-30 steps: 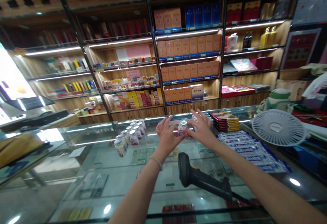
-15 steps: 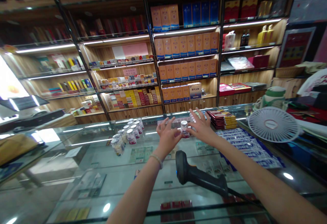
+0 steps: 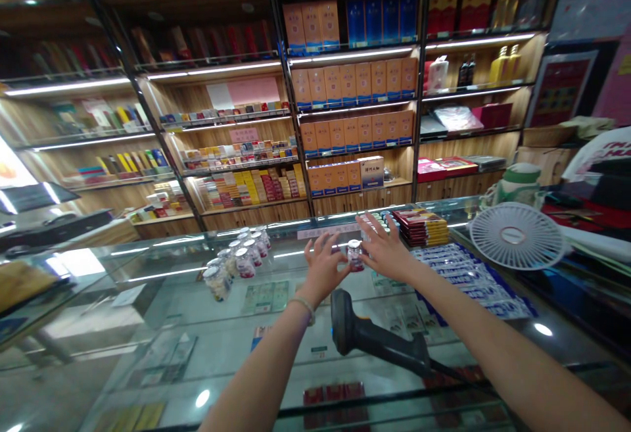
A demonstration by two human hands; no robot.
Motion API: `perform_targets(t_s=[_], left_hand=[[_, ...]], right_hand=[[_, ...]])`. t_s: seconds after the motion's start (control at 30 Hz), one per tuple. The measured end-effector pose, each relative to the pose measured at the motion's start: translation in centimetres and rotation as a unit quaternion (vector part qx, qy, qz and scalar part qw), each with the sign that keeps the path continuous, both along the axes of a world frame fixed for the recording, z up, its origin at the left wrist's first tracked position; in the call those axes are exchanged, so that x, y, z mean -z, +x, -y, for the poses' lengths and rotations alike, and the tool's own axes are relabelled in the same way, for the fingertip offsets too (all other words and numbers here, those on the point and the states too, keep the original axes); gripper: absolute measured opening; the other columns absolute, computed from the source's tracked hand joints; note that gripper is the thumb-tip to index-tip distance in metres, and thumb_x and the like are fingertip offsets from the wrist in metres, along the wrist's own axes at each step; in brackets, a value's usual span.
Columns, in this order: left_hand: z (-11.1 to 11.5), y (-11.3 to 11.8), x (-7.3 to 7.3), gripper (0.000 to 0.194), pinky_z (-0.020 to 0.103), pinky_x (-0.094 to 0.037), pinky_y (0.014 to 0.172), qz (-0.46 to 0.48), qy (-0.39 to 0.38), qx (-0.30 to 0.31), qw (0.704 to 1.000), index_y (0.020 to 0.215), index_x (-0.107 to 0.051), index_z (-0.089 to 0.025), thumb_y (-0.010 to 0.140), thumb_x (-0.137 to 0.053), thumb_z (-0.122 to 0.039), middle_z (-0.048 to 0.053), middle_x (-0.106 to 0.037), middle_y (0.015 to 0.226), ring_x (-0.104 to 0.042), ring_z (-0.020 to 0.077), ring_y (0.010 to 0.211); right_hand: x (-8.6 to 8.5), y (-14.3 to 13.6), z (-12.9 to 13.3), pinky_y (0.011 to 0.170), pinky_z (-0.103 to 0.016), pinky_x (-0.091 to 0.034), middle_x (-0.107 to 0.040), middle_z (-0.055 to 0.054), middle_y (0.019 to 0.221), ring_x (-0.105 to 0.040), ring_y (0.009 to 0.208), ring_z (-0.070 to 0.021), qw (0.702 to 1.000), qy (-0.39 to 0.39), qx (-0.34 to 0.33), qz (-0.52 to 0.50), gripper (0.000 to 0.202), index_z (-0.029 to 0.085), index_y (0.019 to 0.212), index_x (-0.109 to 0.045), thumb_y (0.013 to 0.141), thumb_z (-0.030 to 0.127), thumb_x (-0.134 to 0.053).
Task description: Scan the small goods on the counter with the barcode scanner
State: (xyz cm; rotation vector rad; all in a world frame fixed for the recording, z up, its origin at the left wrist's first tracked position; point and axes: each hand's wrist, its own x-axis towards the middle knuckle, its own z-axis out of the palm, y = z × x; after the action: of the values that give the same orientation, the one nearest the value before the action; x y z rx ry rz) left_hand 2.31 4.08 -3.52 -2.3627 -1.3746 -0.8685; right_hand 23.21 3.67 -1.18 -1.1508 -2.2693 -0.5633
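Observation:
A small jar with a white lid (image 3: pixel 355 256) stands upright on the glass counter (image 3: pixel 187 313), between my two hands. My left hand (image 3: pixel 324 267) has its thumb and a finger at the jar's left side, the other fingers spread. From the right, my right hand (image 3: pixel 387 251) touches the jar with its fingertips, its upper fingers raised. Several similar jars (image 3: pixel 245 262) stand in rows to the left. Below my hands lies a black handheld scanner (image 3: pixel 377 340) with its cable running right.
Stacked red and yellow packs (image 3: pixel 419 227) and blue-white packets (image 3: pixel 468 281) lie right of my right hand. Beyond them are a white round fan (image 3: pixel 515 236) and a green-white jug (image 3: pixel 520 185). Shelves with orange boxes (image 3: pixel 348 83) rise behind the counter.
The view has shifted slightly, so the shelves and counter items appear further left. Both hands remain at the jar, with small changes in the fingers.

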Motion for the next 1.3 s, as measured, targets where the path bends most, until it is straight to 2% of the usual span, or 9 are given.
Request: perform_targets(t_s=[0.1,0.2,0.27,0.4,0.7,0.87,0.97,1.17,1.3], left_hand=[[-0.1,-0.3,0.0,0.025,0.062,-0.019,0.116,-0.003,0.017,-0.008,1.000,0.089,-0.072,-0.027,0.075,-0.078,-0.047,0.007,-0.049,0.151,-0.036,0.0355,0.143],[0.0,-0.6,-0.3,0.054,0.057,-0.020,0.118,0.008,0.045,-0.022,0.999,0.119,-0.064,-0.025,0.073,-0.080,-0.048,0.014,-0.039,0.156,-0.035,0.0345,0.143],[0.2,-0.7,-0.6,0.064,0.056,-0.017,0.119,0.000,0.056,-0.017,0.998,0.131,-0.056,-0.028,0.073,-0.080,-0.044,0.014,-0.036,0.158,-0.034,0.0334,0.144],[0.5,-0.6,-0.8,0.063,0.056,-0.011,0.120,-0.031,0.057,-0.001,0.998,0.131,-0.056,-0.035,0.074,-0.081,-0.042,0.010,-0.037,0.158,-0.031,0.0323,0.146],[-1.0,-0.2,-1.3,0.053,0.058,-0.012,0.120,-0.052,0.048,-0.008,0.997,0.124,-0.060,-0.034,0.075,-0.079,-0.038,0.009,-0.042,0.154,-0.032,0.0329,0.145],[-3.5,0.0,-1.3,0.053,0.059,-0.014,0.118,-0.060,0.033,-0.015,0.998,0.123,-0.059,-0.033,0.074,-0.079,-0.036,0.009,-0.040,0.155,-0.034,0.0327,0.144],[-5.1,0.1,-1.3,0.056,0.060,-0.015,0.118,-0.059,0.031,-0.016,0.998,0.124,-0.058,-0.033,0.072,-0.080,-0.031,0.009,-0.041,0.155,-0.035,0.0330,0.143],[-7.7,0.6,-1.2,0.052,0.059,-0.017,0.117,-0.047,0.029,-0.018,0.998,0.122,-0.059,-0.031,0.074,-0.078,-0.028,0.010,-0.042,0.153,-0.037,0.0316,0.142],[-9.2,1.0,-0.9,0.052,0.059,-0.018,0.116,-0.039,0.026,-0.028,0.999,0.123,-0.058,-0.031,0.076,-0.077,-0.028,0.010,-0.041,0.154,-0.037,0.0312,0.142]], right_hand=[[-0.3,0.4,0.0,0.121,-0.062,0.004,-0.025,-0.013,0.165,-0.014,0.153,-0.0335,1.000,-0.002,0.000,-0.021,0.034,0.020,0.111,-0.070,0.089,0.044,-0.062],[-0.5,0.8,-0.1,0.121,-0.062,0.001,-0.026,-0.013,0.164,-0.013,0.153,-0.0339,0.999,0.002,-0.007,-0.050,0.043,0.021,0.119,-0.066,0.083,0.046,-0.068],[-0.6,0.9,-0.1,0.121,-0.062,0.000,-0.026,-0.011,0.165,-0.013,0.153,-0.0338,0.998,0.006,-0.013,-0.064,0.041,0.024,0.118,-0.065,0.081,0.043,-0.070],[-0.8,0.8,0.1,0.121,-0.062,-0.001,-0.029,-0.009,0.164,-0.015,0.153,-0.0338,0.997,0.000,-0.017,-0.070,0.031,0.027,0.108,-0.068,0.080,0.038,-0.072],[-2.0,0.9,-0.6,0.119,-0.064,0.003,-0.030,-0.005,0.164,-0.015,0.152,-0.0341,0.998,-0.039,-0.019,-0.055,0.029,0.030,0.109,-0.072,0.081,0.038,-0.068],[-2.8,1.1,-2.8,0.119,-0.065,0.005,-0.030,0.000,0.164,-0.014,0.153,-0.0322,0.998,-0.061,-0.014,-0.028,0.032,0.035,0.116,-0.071,0.086,0.044,-0.062],[-3.1,1.3,-4.5,0.119,-0.067,0.004,-0.030,0.002,0.164,-0.016,0.153,-0.0308,0.997,-0.077,-0.010,-0.026,0.031,0.038,0.114,-0.072,0.095,0.045,-0.050],[-3.1,1.6,-8.2,0.120,-0.068,0.000,-0.034,0.001,0.162,-0.017,0.153,-0.0300,0.992,-0.116,0.003,-0.043,0.052,0.035,0.112,-0.075,0.103,0.050,-0.026],[-3.3,1.6,-9.9,0.120,-0.068,0.001,-0.031,0.000,0.163,-0.011,0.154,-0.0303,0.986,-0.157,0.011,-0.049,0.059,0.036,0.117,-0.073,0.103,0.053,-0.019]])
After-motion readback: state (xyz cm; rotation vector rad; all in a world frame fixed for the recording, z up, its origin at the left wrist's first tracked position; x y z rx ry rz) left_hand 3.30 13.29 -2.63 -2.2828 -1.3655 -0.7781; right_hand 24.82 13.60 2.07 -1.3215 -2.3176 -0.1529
